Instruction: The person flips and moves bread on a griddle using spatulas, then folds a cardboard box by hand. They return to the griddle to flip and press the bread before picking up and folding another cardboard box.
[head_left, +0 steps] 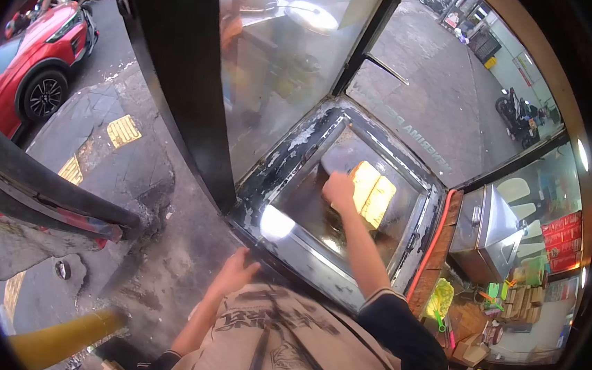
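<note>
Over the dark flat griddle (302,199), my right hand (338,190) is closed at the left edge of the yellow bread slabs (372,193). A grey flat shape, apparently a scraper blade (336,162), shows just beyond the fist; its handle is hidden in the hand. The two slabs lie side by side on the metal. Near the griddle's front left corner, my left hand (236,273) hangs by the apron (284,337) with its fingers apart and nothing in it.
Glass panes frame the griddle. A red hose (433,241) runs along its right side. Farther right stand a metal box (480,227), a yellow-green container (440,297) and stacked brown boxes (523,304). A dark post (178,92) rises at the left, with a red car (38,60) beyond.
</note>
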`<state>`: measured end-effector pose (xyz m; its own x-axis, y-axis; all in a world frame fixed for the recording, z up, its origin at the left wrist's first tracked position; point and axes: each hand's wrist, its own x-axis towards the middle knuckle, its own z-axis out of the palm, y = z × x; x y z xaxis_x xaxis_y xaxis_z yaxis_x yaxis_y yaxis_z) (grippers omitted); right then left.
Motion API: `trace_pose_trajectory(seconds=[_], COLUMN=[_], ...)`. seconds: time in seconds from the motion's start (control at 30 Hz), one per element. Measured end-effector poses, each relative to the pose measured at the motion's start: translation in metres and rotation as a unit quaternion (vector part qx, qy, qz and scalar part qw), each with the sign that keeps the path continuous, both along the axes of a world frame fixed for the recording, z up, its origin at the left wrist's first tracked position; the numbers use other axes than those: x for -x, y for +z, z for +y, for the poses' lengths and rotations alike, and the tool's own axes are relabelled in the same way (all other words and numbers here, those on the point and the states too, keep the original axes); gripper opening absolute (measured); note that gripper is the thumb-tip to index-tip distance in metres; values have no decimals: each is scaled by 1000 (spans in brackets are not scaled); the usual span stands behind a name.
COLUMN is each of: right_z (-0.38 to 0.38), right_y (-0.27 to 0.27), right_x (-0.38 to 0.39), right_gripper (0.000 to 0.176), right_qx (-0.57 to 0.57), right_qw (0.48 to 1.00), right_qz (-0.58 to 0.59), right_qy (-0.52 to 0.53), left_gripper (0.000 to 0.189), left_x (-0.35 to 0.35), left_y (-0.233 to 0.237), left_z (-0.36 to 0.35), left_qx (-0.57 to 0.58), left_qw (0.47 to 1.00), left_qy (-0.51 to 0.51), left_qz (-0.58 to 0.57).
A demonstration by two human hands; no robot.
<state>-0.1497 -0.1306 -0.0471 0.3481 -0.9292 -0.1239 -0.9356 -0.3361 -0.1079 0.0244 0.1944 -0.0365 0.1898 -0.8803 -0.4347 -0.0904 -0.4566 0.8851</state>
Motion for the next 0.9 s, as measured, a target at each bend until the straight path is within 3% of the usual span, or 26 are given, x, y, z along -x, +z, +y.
trace_pose_trajectory(seconds=[0.03,0.17,0.23,0.3,0.4,0.5,0.6,0.67,0.77,0.9], right_z=[28,99,86,57,-16,-36,8,63,130,149], right_y=[9,52,63,65,26,-1,-7,2,34,63], right_x=[-5,-4,-4,-2,2,3,-13,-22,-23,-2], right_gripper=[21,24,26,27,28,25,18,18,17,26], right_qx=[-16,-68,-74,-40,72,111,50,21,-43,-60], right_qw=[999,993,995,998,995,986,992,998,997,996], right_qz=[19,49,42,36,-30,-43,-44,17,57,55], right_qy=[30,89,59,28,-55,-118,-111,-62,-22,32], left_gripper=[36,51,51,52,52,49,45,43,41,40], left_x=[-6,-31,-40,-47,-54,-58,-59,-59,-57,-49], left_y=[-1,-7,-29,-22,-4,11,20,12,9,11], left_z=[1,6,5,1,-6,-9,-9,-5,-5,-14], left_qx=[2,19,60,26,3,24,27,42,33,48], left_qw=[1000,1000,997,1000,998,999,997,996,994,992], left_qy=[-1,1,-9,-8,-12,-6,18,40,63,71], left_qz=[-8,-5,-47,15,55,47,63,74,81,89])
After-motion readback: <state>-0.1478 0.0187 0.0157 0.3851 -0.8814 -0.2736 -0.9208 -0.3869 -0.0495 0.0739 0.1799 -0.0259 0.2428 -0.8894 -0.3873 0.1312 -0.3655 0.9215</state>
